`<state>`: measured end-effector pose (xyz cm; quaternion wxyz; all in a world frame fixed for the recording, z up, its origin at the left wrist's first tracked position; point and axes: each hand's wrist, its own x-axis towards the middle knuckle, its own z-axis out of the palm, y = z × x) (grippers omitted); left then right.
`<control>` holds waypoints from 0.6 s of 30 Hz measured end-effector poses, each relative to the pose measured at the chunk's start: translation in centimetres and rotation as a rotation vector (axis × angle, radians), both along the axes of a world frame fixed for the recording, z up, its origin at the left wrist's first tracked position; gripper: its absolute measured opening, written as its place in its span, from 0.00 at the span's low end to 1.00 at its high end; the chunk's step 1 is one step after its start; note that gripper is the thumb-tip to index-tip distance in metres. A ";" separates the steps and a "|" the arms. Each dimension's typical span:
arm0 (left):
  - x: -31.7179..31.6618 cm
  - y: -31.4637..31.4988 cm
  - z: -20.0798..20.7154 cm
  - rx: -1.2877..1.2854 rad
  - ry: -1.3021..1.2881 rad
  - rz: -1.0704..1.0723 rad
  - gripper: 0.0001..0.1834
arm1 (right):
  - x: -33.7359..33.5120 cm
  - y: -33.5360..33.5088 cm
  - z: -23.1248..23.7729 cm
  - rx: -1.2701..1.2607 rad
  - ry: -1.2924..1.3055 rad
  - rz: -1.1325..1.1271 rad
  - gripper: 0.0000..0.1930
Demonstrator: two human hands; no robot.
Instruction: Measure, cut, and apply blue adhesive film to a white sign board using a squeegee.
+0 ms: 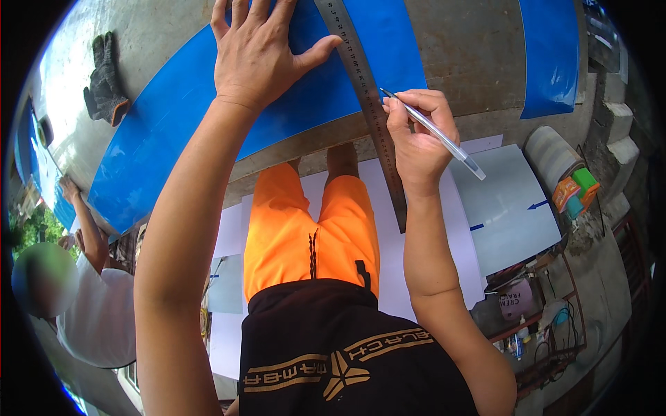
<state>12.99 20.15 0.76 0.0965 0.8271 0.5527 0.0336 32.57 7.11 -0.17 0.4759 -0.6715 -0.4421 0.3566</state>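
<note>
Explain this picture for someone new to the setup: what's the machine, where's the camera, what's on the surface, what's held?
There is no machine: a person works with two bare hands. The one picture comes from a wide fisheye camera on their head, looking down, so straight edges bend near the rim.

On the grey table lie a large blue sheet, a separate blue strip to the right and a dark glove to the left. A long metal ruler crosses the large sheet.

The left hand is spread over that sheet, thumb at the ruler. The right hand holds a pen, tip near the ruler's edge.
</note>
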 end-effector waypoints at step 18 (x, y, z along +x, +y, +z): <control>0.0 -0.1 -0.1 0.025 -0.008 -0.001 0.51 | -0.4 0.7 -0.9 0.039 -0.022 -0.022 0.08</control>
